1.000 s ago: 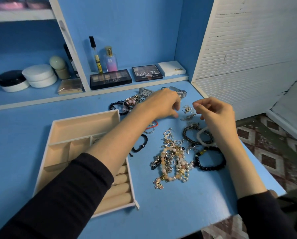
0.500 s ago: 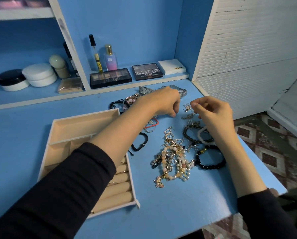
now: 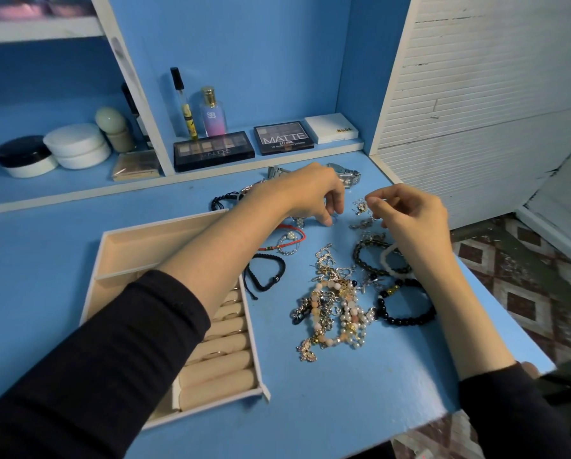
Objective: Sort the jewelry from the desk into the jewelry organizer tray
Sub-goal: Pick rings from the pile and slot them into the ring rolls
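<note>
Reaching hands: two, bare below black sleeves, meet over the far end of the blue desk (image 3: pixel 327 392).
Left hand (image 3: pixel 310 193): fingers curled downward, tips at a small silver piece on the desk. Whether they pinch it cannot be told.
Right hand (image 3: pixel 410 217): thumb and forefinger are drawn to a narrow pinch just above the silver earring cluster (image 3: pixel 360 207). Anything between them is too small to make out.
Organizer tray (image 3: pixel 145 250): one, beige, left on the desk under the left forearm. A few gold rings sit in its ring rolls (image 3: pixel 217 362).
Bead bracelets: three, lying beside the right forearm: black bead bracelet (image 3: pixel 406 321), dark bead bracelet (image 3: pixel 360 256), white bead bracelet (image 3: pixel 385 260).
Cord bracelets: three, namely the near black cord (image 3: pixel 264 256) just beside the tray, the far black cord (image 3: pixel 221 200) behind the left wrist, and the red cord (image 3: pixel 299 231).
Tangled heap (image 3: pixel 333 309): one, pearls and gold chains, mid-desk.
Silver watch (image 3: pixel 348 176): metal shows either side of the left hand; one or two cannot be told.
Shelf: two eyeshadow palettes (image 3: pixel 213 150).
</note>
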A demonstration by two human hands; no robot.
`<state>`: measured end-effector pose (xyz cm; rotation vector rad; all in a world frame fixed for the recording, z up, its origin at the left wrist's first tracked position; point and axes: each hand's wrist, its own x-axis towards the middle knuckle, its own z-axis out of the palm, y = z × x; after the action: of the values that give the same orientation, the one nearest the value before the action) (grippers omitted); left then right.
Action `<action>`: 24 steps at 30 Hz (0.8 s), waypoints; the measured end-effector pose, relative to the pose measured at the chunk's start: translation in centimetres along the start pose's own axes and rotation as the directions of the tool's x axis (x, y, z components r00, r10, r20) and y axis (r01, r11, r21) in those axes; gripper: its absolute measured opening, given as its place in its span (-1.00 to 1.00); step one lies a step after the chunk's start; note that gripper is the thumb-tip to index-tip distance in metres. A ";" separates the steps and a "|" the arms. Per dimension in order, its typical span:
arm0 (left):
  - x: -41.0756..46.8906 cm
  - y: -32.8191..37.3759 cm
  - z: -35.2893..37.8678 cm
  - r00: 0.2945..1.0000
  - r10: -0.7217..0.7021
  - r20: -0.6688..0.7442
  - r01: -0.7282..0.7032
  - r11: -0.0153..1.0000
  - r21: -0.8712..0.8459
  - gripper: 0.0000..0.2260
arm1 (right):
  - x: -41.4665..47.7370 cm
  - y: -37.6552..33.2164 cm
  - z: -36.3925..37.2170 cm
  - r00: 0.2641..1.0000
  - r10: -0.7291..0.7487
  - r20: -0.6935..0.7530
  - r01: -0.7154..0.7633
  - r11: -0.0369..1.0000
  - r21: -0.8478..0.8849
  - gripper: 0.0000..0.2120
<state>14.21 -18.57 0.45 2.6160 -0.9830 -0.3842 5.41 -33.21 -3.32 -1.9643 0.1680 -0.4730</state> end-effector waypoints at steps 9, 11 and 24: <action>0.2 0.1 0.1 0.999 -0.013 0.034 0.013 1.000 -0.005 -0.77 | 0.0 0.0 0.0 1.000 -0.009 -0.006 0.009 1.000 -0.018 -0.93; 0.1 0.2 0.1 1.000 0.000 0.017 0.000 1.000 0.014 -0.81 | -0.1 0.1 0.1 1.000 -0.013 -0.003 0.013 1.000 -0.018 -0.93; -6.3 -2.4 -1.1 0.935 -0.112 -0.337 0.096 0.993 -0.064 -0.92 | -0.8 -0.3 2.0 0.919 -0.289 0.268 0.381 0.828 -0.413 -0.84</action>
<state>11.44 -12.37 1.35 2.5795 -0.7132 0.0257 5.42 -31.12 -3.96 -2.5127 -0.2218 -0.4953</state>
